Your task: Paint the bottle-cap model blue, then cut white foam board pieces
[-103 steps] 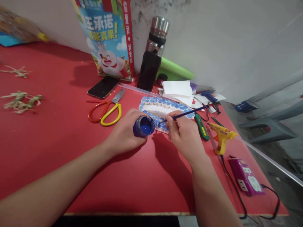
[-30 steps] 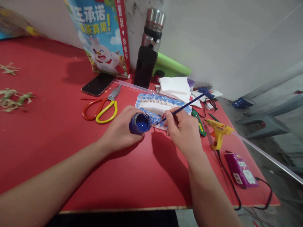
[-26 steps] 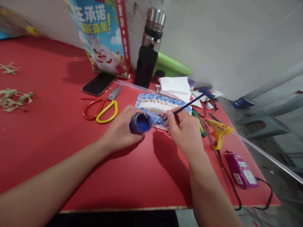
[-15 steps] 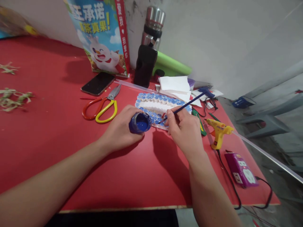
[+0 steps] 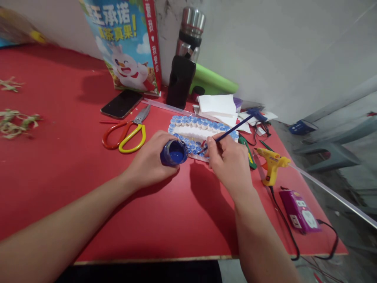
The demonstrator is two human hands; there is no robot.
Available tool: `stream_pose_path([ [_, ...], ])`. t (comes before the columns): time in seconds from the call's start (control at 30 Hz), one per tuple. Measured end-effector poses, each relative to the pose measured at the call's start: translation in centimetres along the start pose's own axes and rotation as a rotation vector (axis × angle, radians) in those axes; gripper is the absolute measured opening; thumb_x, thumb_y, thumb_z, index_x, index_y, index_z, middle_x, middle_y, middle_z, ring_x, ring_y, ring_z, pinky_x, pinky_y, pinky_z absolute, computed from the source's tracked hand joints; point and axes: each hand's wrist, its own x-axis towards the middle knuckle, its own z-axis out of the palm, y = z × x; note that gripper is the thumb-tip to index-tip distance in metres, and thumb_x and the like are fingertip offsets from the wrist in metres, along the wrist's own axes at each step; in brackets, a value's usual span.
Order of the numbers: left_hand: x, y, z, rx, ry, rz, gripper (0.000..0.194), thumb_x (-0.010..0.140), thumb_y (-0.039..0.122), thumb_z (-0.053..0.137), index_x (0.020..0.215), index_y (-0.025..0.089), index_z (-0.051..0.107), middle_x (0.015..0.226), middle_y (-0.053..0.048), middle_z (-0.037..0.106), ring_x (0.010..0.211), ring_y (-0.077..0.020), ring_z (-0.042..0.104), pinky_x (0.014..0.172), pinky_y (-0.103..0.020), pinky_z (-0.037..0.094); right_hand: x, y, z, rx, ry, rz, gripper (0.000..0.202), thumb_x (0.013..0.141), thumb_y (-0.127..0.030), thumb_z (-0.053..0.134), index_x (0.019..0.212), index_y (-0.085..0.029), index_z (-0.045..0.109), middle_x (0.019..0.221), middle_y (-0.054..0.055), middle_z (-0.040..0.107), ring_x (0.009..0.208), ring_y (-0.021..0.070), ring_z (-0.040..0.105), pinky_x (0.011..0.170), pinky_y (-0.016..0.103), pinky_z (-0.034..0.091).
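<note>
My left hand point(image 5: 156, 159) is wrapped round a small jar of blue paint point(image 5: 176, 153), its open mouth tilted towards me. In my right hand point(image 5: 228, 161) a thin dark-blue paintbrush point(image 5: 231, 130) is pinched near its tip, the handle slanting up to the right. The brush tip meets the near edge of a white craft piece point(image 5: 188, 131) ringed with small round blue-and-white pieces. Part of that piece is hidden behind my right fingers and the jar.
Scissors point(image 5: 132, 135) and a phone point(image 5: 122, 104) lie to the left. A printed bag point(image 5: 129, 51), steel flask point(image 5: 191, 27) and white papers point(image 5: 218, 105) are behind. On the right are a green cutter point(image 5: 250, 157), yellow glue gun point(image 5: 272, 163) and purple power box point(image 5: 300, 212).
The brush handle has tilted very slightly lower. Both hands, the jar and the craft piece stay practically where they were.
</note>
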Motion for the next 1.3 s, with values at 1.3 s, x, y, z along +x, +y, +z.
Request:
stream_pose_path([
  [1.3, 0.02, -0.24, 0.09, 0.006, 0.011, 0.032, 0.042, 0.072, 0.018, 0.077, 0.112, 0.019, 0.065, 0.112, -0.007, 0.067, 0.105, -0.0256, 0.065, 0.092, -0.039, 0.053, -0.17, 0.04, 0.56, 0.142, 0.059, -0.01, 0.027, 0.107, -0.04, 0.05, 0.092, -0.021, 0.061, 0.071, 0.001, 0.07, 0.056, 0.0148, 0.064, 0.06, 0.028, 0.045],
])
